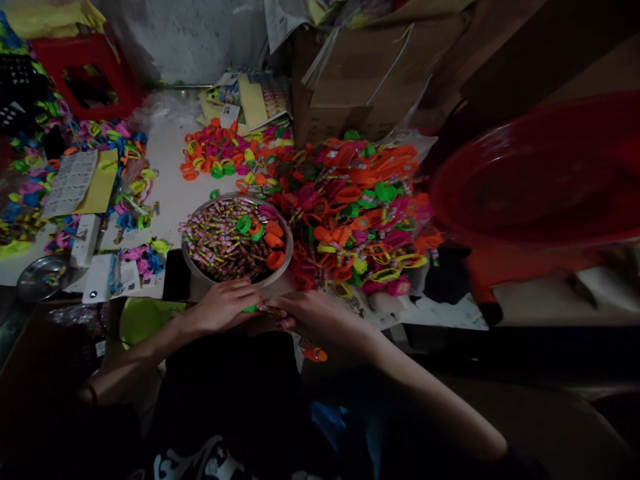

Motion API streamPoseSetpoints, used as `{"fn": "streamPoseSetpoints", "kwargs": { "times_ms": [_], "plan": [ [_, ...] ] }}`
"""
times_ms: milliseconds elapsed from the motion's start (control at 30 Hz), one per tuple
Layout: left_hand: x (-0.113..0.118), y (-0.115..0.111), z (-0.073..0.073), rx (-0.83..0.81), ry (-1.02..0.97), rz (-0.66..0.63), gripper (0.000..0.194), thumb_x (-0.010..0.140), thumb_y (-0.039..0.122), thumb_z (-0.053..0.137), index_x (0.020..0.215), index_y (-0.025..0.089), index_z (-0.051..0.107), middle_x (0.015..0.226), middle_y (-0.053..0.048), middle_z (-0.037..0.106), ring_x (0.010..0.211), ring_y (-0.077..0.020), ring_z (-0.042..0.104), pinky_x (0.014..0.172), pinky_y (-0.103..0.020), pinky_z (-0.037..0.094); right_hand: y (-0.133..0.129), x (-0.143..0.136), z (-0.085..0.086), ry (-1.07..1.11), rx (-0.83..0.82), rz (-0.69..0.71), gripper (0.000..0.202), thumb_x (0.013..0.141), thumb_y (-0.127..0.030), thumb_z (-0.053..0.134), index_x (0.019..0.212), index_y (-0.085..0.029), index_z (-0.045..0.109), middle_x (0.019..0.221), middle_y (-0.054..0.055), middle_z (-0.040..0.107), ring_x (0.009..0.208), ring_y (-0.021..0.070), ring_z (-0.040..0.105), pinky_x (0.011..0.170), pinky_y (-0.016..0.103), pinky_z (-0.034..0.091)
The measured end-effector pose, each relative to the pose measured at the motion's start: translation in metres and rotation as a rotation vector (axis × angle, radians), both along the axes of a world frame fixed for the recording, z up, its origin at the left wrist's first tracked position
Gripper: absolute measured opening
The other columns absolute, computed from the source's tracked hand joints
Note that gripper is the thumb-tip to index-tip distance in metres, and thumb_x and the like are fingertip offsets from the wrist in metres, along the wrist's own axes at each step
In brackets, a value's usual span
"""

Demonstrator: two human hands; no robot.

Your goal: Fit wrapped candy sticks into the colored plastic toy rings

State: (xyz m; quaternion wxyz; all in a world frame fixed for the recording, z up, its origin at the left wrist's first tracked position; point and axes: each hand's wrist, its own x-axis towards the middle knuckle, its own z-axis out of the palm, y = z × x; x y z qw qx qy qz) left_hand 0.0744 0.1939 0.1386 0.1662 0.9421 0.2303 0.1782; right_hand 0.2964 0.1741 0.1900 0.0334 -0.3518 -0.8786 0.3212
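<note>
My left hand [223, 307] is closed at the table's near edge, just below a round metal bowl [287, 257], with a small green piece at its fingertips. Beside it, my right hand [310, 312] has its fingers closed round several wrapped candy sticks [283, 319]. The fingertips of both hands nearly meet. Many more wrapped sticks [215, 233] fill the bowl, with orange pieces [274, 243] and green ones [244, 225] on top. An orange piece [313, 352] shows below my right hand.
A large heap of coloured plastic pieces [350, 213] lies right of the bowl. A dark phone [177, 275] and white device [100, 278] lie left. Cardboard boxes [365, 73] stand behind; a red basin [540, 180] is at the right, a red stool [85, 50] at the back left.
</note>
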Motion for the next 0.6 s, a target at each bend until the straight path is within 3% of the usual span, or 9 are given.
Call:
{"fn": "streamPoseSetpoints", "kwargs": {
  "times_ms": [233,467,533,600],
  "plan": [
    [-0.002,0.004,0.003,-0.065,-0.008,-0.031,0.023,0.094,0.035,0.048,0.091,0.018,0.062,0.089,-0.003,0.068,0.087,-0.0143,0.062,0.086,-0.026,0.047,0.004,-0.002,-0.005,0.007,-0.014,0.033,0.021,0.078,-0.004,0.05,0.091,-0.018,0.058,0.082,0.003,0.066,0.072,0.015,0.061,0.062,0.023,0.039],
    [0.0,0.002,-0.018,-0.043,0.07,-0.022,0.023,0.089,0.039,0.056,0.096,0.018,0.063,0.095,-0.004,0.068,0.094,-0.0172,0.063,0.088,-0.03,0.048,0.001,-0.008,-0.016,-0.177,-0.056,-0.035,0.019,0.082,-0.014,0.056,0.1,-0.019,0.061,0.081,0.005,0.07,0.069,0.0176,0.064,0.056,0.023,0.037],
    [0.003,-0.001,-0.012,-0.08,0.07,0.021,0.037,0.083,0.045,0.063,0.108,0.019,0.06,0.109,-0.007,0.066,0.107,-0.0211,0.06,0.096,-0.036,0.046,0.007,0.0,-0.017,-0.235,-0.101,0.006,0.014,0.08,-0.012,0.058,0.088,-0.02,0.065,0.075,0.002,0.069,0.064,0.0161,0.063,0.053,0.022,0.036],
    [0.005,-0.007,0.007,-0.165,-0.005,0.084,0.048,0.081,0.048,0.064,0.12,0.021,0.053,0.123,-0.009,0.061,0.118,-0.0229,0.054,0.102,-0.04,0.042,0.02,0.019,-0.016,-0.267,-0.143,0.036,0.014,0.075,-0.007,0.06,0.074,-0.02,0.065,0.067,0.0,0.068,0.059,0.014,0.06,0.05,0.022,0.035]
  ]
}}
